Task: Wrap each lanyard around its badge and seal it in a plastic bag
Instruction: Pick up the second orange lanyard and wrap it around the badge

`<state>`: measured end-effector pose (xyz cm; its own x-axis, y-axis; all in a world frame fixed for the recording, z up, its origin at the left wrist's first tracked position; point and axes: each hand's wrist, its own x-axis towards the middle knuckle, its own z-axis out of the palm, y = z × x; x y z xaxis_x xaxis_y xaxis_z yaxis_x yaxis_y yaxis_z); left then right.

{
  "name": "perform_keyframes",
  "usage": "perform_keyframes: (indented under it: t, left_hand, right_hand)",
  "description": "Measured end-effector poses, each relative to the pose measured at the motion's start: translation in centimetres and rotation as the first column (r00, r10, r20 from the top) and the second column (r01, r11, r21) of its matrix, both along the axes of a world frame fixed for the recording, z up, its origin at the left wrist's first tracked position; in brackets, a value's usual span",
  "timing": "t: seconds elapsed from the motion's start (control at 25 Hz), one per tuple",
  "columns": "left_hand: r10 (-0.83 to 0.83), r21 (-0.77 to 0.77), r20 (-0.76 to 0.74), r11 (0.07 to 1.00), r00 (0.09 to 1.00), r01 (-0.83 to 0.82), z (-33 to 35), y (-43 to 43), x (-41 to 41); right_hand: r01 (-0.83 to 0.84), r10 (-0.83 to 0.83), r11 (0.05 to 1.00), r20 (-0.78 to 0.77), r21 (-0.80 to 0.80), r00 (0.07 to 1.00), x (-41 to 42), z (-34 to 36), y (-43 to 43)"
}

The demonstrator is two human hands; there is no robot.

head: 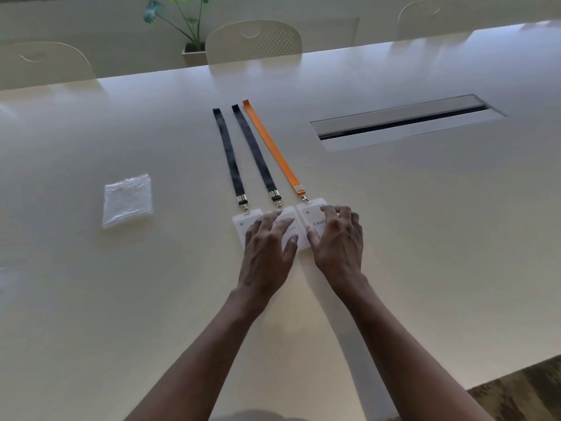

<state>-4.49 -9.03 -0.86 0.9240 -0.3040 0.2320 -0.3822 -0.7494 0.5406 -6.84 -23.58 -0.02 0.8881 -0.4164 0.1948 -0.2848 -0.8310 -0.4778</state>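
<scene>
Head view: our left hand (267, 238) lies with fingers (270, 221) spread on the middle badge (287, 233); right hand (340, 238) fingers curl round the orange-lanyard badge (312, 215); clear plastic bags (127, 200) lie apart.

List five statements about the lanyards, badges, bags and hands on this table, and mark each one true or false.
1. The orange lanyard lies stretched out straight on the table. True.
2. The orange lanyard is the leftmost of the three. False: it is the rightmost.
3. The plastic bags lie to the left of the badges. True.
4. The left hand holds up a plastic bag. False: it rests on the middle badge, fingers spread.
5. The right hand is on the right badge, the one clipped to the orange lanyard. True.
</scene>
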Motion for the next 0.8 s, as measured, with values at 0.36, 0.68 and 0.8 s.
perform_keyframes:
  t: [0.36, 0.68, 0.8]
  left_hand:
    - [0.0, 0.068, 0.007, 0.998, 1.0, 0.0, -0.8, -0.2, -0.1]
    - [-0.019, 0.071, 0.014, 0.997, 1.0, 0.018, -0.7, -0.1, 0.0]
    - [-0.036, 0.036, 0.01, 0.999, 0.999, 0.036, 0.2, 0.0, -0.3]
  right_hand:
    - [0.028, -0.02, 0.997, -0.127, 0.069, 0.992, 0.8, 1.2, -1.4]
    - [0.132, -0.108, 0.926, -0.086, 0.354, 0.99, 1.1, 2.5, -3.1]
    - [0.132, -0.171, 0.902, 0.058, 0.412, 0.984, 0.5, 4.2, -2.6]
